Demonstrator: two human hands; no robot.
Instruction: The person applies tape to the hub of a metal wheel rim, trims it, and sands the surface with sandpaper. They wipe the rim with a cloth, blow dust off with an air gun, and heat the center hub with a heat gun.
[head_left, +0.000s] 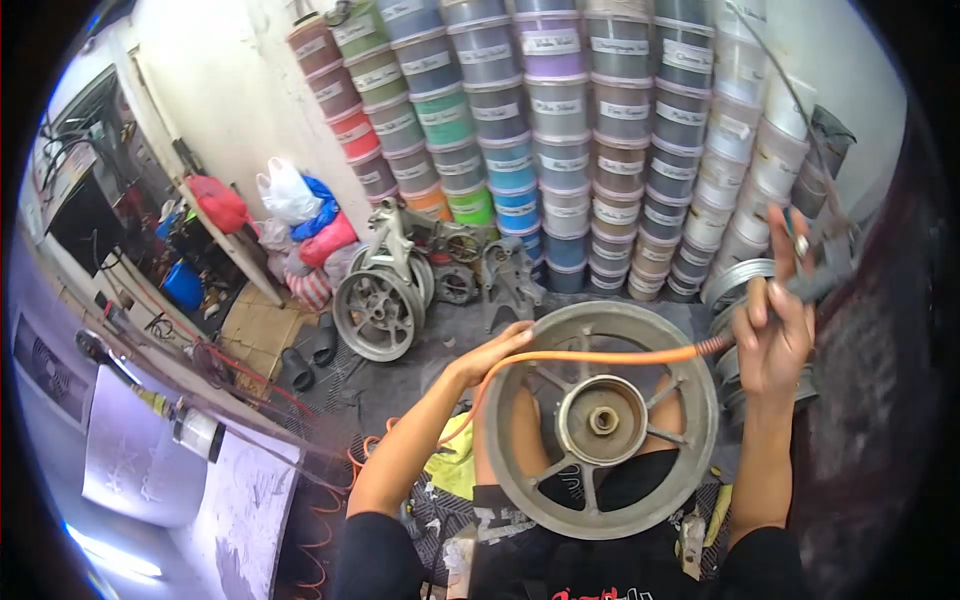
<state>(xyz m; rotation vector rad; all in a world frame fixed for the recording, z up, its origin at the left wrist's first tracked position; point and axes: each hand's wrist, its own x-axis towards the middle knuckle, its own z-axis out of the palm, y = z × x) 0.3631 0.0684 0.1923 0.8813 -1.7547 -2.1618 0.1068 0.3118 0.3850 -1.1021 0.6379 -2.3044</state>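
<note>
A bare grey spoked motorcycle wheel (602, 308) lies across my lap, its round hub (603, 421) facing up. My left hand (497, 352) grips the upper left of the rim, with some fingers hidden behind it. Raised at the right, my right hand (775, 325) is closed around a grey air tool (825, 268), whose exact kind is unclear. A small metallic tip shows by the raised finger. An orange air hose (590, 356) with a dark spring sleeve runs over the wheel toward the right hand.
Labelled paint tubs (560, 125) stand in tall stacks along the back wall. More wheels (380, 315) and metal parts (510, 275) lie on the floor before them. Silvery rims (738, 280) are stacked at right. Plastic bags (325, 235) sit by the doorway; a spray gun (198, 432) hangs at left.
</note>
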